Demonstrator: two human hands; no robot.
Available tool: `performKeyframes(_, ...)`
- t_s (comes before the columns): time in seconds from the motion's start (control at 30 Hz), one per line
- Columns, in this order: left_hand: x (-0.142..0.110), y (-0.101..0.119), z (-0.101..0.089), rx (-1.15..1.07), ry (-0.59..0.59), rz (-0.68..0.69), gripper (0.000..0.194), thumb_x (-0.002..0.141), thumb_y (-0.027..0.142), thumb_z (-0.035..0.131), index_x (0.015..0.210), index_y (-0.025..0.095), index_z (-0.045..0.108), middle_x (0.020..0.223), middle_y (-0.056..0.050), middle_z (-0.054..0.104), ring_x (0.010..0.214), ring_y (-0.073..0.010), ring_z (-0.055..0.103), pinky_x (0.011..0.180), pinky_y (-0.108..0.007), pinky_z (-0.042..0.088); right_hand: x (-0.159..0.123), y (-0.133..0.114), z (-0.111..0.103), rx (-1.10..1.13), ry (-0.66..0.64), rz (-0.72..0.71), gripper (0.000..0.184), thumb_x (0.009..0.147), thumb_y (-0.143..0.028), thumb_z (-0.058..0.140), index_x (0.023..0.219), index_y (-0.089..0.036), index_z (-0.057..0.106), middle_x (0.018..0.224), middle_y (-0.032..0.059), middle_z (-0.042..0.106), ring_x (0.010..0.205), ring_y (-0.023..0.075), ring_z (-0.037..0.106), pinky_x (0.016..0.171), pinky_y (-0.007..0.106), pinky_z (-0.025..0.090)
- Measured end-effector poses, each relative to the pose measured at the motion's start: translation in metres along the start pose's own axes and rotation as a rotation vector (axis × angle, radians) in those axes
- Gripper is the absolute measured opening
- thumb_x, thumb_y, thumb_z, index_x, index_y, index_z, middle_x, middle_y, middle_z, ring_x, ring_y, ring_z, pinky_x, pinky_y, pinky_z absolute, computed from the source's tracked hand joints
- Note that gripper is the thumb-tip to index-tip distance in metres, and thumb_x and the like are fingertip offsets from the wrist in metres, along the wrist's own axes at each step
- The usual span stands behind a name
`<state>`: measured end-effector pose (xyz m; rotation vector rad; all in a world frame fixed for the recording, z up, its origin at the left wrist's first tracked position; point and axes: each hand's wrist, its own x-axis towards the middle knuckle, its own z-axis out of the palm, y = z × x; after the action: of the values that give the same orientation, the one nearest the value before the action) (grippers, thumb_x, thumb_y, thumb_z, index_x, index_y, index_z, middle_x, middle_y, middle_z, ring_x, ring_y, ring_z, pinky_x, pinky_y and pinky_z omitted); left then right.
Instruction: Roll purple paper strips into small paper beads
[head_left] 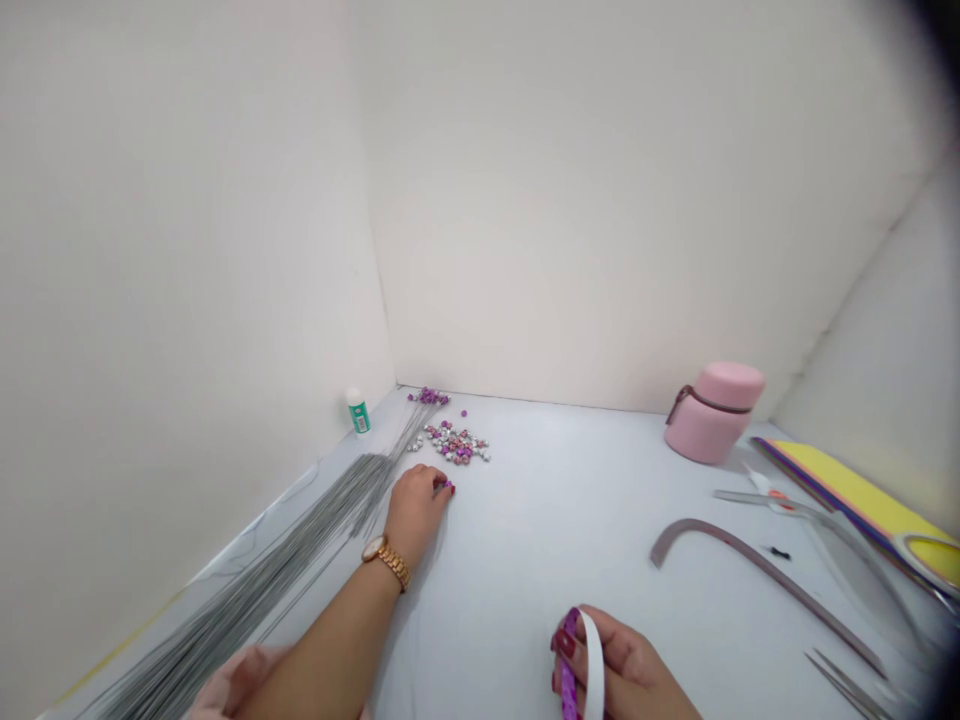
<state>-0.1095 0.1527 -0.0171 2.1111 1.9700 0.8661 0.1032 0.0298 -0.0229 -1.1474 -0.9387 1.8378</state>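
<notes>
Pinching one tiny purple piece, the left hand is near a heap of small beads, too many to count. Over the near bench, the right hand grasps one purple-and-white strip. Beyond stands one lidded pink jar, contents hidden.

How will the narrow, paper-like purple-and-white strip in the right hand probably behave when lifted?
The narrow, paper-like purple-and-white strip is probably floppy, since it curves over in the right hand. It looks thin, so it should be light. If released, it may spring open, as its bend seems rounded, not creased.
</notes>
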Motion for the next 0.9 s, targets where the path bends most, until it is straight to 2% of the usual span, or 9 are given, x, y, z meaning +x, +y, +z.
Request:
performKeyframes(0.2, -0.003, 0.006, -0.004, 0.037, 0.015, 0.064, 0.01, 0.076, 0.016, 0.055, 0.078, 0.016, 0.065, 0.079, -0.006, 0.063, 0.08, -0.0193, 0.055, 0.074, -0.029, 0.038, -0.002, -0.002, 0.003, 0.014, 0.003, -0.029, 0.043, 0.057, -0.052, 0.069, 0.054, -0.017, 0.043, 0.04, -0.0087, 0.042, 0.033, 0.0018, 0.028, 0.034, 0.016, 0.021)
performKeyframes(0.33, 0.002, 0.001, -0.004, 0.062, 0.044, 0.042, 0.011, 0.077, 0.016, 0.054, 0.082, 0.015, 0.064, 0.082, -0.007, 0.062, 0.081, -0.0201, 0.056, 0.076, -0.032, 0.039, -0.002, -0.002, 0.003, 0.008, 0.005, -0.034, 0.041, 0.057, -0.051, 0.069, 0.056, -0.017, 0.046, 0.041, -0.0083, 0.044, 0.032, 0.0018, 0.03, 0.033, 0.015, 0.022)
performKeyframes(0.5, 0.013, -0.016, 0.001, 0.071, 0.061, -0.002, 0.022, 0.083, 0.025, 0.05, 0.102, 0.014, 0.055, 0.103, -0.007, 0.057, 0.089, -0.0191, 0.056, 0.076, -0.038, 0.046, -0.004, -0.004, 0.003, -0.021, -0.016, -0.042, 0.041, 0.06, -0.051, 0.067, 0.056, -0.017, 0.045, 0.042, -0.0075, 0.047, 0.032, 0.0013, 0.029, 0.033, 0.015, 0.022)
performKeyframes(0.6, 0.014, -0.018, -0.003, 0.047, 0.093, 0.0, 0.024, 0.083, 0.022, 0.05, 0.105, 0.014, 0.053, 0.098, -0.008, 0.058, 0.087, -0.0194, 0.057, 0.076, -0.037, 0.046, -0.005, -0.006, 0.005, -0.005, -0.027, -0.041, 0.04, 0.06, -0.049, 0.068, 0.056, -0.016, 0.045, 0.042, -0.0076, 0.047, 0.032, 0.001, 0.03, 0.034, 0.015, 0.022)
performKeyframes(0.67, 0.009, -0.01, -0.007, 0.015, 0.133, 0.035, 0.024, 0.08, 0.015, 0.048, 0.103, 0.013, 0.055, 0.092, -0.01, 0.06, 0.089, -0.0217, 0.055, 0.08, -0.037, 0.043, -0.007, -0.008, 0.007, 0.003, -0.019, -0.028, 0.04, 0.059, -0.048, 0.069, 0.057, -0.016, 0.046, 0.042, -0.0077, 0.046, 0.033, 0.0012, 0.03, 0.034, 0.015, 0.022)
performKeyframes(0.73, -0.002, 0.005, -0.011, -0.032, 0.157, 0.116, 0.028, 0.08, 0.007, 0.04, 0.102, 0.013, 0.055, 0.097, -0.011, 0.058, 0.095, -0.0221, 0.053, 0.083, -0.037, 0.04, -0.009, -0.008, 0.009, -0.004, 0.006, -0.028, 0.041, 0.057, -0.048, 0.07, 0.057, -0.016, 0.046, 0.043, -0.007, 0.047, 0.034, 0.0016, 0.031, 0.034, 0.015, 0.022)
performKeyframes(0.77, -0.009, 0.015, -0.012, -0.061, 0.144, 0.182, 0.03, 0.078, 0.002, 0.037, 0.096, 0.015, 0.058, 0.098, -0.01, 0.058, 0.096, -0.0204, 0.052, 0.085, -0.036, 0.039, -0.009, -0.008, 0.009, -0.017, 0.025, -0.04, 0.041, 0.057, -0.049, 0.07, 0.058, -0.016, 0.046, 0.044, -0.0064, 0.048, 0.034, 0.0019, 0.032, 0.034, 0.015, 0.022)
performKeyframes(0.83, -0.029, 0.038, -0.012, -0.12, 0.061, 0.35, 0.03, 0.071, -0.002, 0.038, 0.072, 0.018, 0.06, 0.082, -0.005, 0.061, 0.084, -0.0159, 0.055, 0.078, -0.028, 0.042, -0.01, -0.008, 0.009, -0.038, 0.085, -0.071, 0.042, 0.059, -0.053, 0.066, 0.058, -0.016, 0.045, 0.045, -0.0053, 0.05, 0.033, 0.0032, 0.035, 0.033, 0.016, 0.023)
performKeyframes(0.9, -0.052, 0.063, -0.01, -0.164, -0.034, 0.515, 0.024, 0.067, 0.0, 0.044, 0.064, 0.019, 0.058, 0.069, -0.001, 0.06, 0.073, -0.0132, 0.055, 0.069, -0.023, 0.045, -0.009, -0.008, 0.006, -0.013, 0.167, -0.098, 0.042, 0.061, -0.056, 0.063, 0.061, -0.018, 0.044, 0.046, -0.0052, 0.051, 0.032, 0.0051, 0.039, 0.033, 0.017, 0.024)
